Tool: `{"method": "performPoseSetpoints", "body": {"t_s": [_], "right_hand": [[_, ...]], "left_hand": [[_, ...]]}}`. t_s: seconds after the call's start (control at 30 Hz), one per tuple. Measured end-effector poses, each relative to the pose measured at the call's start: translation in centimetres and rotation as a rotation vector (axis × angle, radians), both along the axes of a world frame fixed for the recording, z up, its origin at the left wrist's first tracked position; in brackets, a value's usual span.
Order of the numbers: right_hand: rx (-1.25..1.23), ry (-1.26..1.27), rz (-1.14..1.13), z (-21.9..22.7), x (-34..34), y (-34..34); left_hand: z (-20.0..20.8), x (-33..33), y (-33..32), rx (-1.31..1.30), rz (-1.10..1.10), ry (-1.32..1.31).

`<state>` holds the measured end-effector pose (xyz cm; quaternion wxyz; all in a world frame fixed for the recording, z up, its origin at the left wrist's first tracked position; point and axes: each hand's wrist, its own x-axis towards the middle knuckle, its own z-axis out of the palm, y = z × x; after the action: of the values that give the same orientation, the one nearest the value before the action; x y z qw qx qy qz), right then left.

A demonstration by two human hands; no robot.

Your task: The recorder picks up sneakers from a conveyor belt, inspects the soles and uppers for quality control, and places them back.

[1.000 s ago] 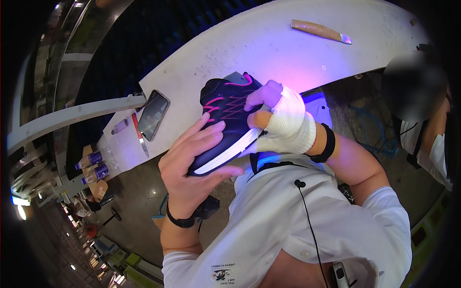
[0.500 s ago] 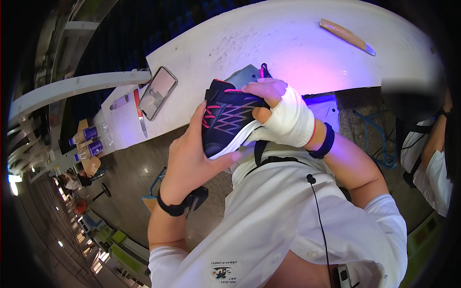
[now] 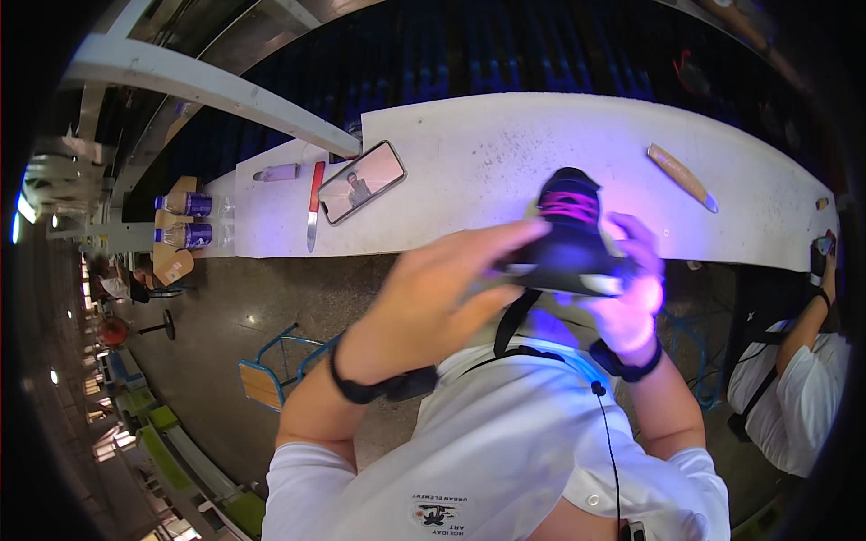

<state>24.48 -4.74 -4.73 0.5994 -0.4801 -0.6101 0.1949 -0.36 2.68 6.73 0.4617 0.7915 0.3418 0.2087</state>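
Note:
A black sneaker (image 3: 571, 236) with pink laces is held in front of my body at the table's near edge. Its toe points toward me, and a pale sole edge shows below. My left hand (image 3: 442, 293) grips the toe from the left, fingers along the upper and thumb lower down. On the other side, my right hand (image 3: 634, 293), in a fingerless white glove lit purple, closes round the shoe's right flank. Motion smears both hands, and the sneaker's underside is hidden.
On the white table (image 3: 469, 194) lie a phone (image 3: 363, 182), a red-handled knife (image 3: 315, 206), a small clear tube (image 3: 276, 172) and a wooden-handled blade (image 3: 681, 178). Two bottles (image 3: 187, 235) stand left. A blue-framed stool (image 3: 280, 365) is below; another person (image 3: 794, 379) sits right.
The sneaker has turned from side-on to toe toward me and shifted right. My right hand has moved from its heel end to its right side. The whole view has shifted too.

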Motion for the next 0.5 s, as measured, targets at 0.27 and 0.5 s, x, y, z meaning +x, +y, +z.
{"method": "performPoseSetpoints", "body": {"t_s": [0.27, 0.5], "right_hand": [[-0.072, 0.023, 0.225, 6.8, 6.5, -1.9], [-0.113, -0.061, 0.094, 6.9, 6.2, -2.7]], "left_hand": [[-12.3, 7.9, -4.9, 0.164, 0.086, -0.404], [-12.3, 10.4, -4.6, 0.215, 0.145, -0.462]]}}
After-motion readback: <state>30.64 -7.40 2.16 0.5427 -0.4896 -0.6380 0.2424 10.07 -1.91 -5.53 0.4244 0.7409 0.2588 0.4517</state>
